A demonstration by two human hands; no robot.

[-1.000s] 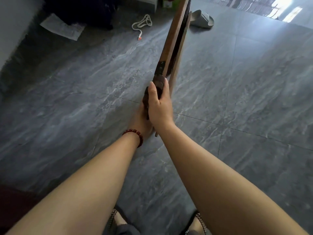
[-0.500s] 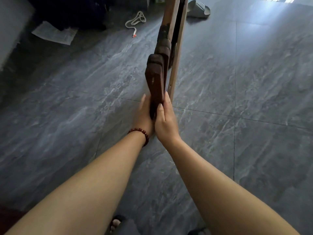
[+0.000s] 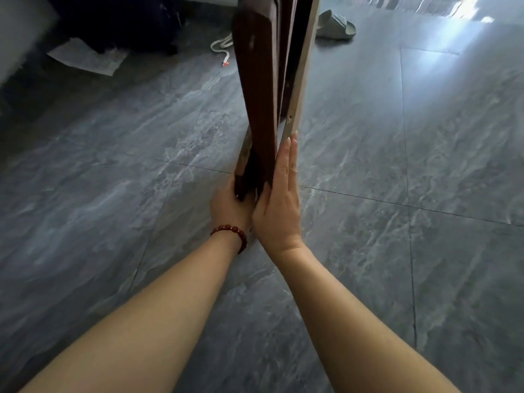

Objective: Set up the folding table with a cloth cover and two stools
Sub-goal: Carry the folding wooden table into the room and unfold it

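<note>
The folded wooden table is held edge-on above the grey tiled floor, its dark brown legs packed against a paler top panel. My left hand, with a red bead bracelet at the wrist, grips the near lower end from the left. My right hand presses flat against the right side, fingers straight along the pale panel's edge. The table's far end runs out of view at the top. No cloth or stools are in view.
A grey slipper lies on the floor at the back right. A white cord and a sheet of paper lie at the back left beside dark furniture. Grey tiles spread all around.
The folded table has tipped up and come closer, its dark leg side now large in view. My right hand went from wrapped over the end to flat along the right side.
</note>
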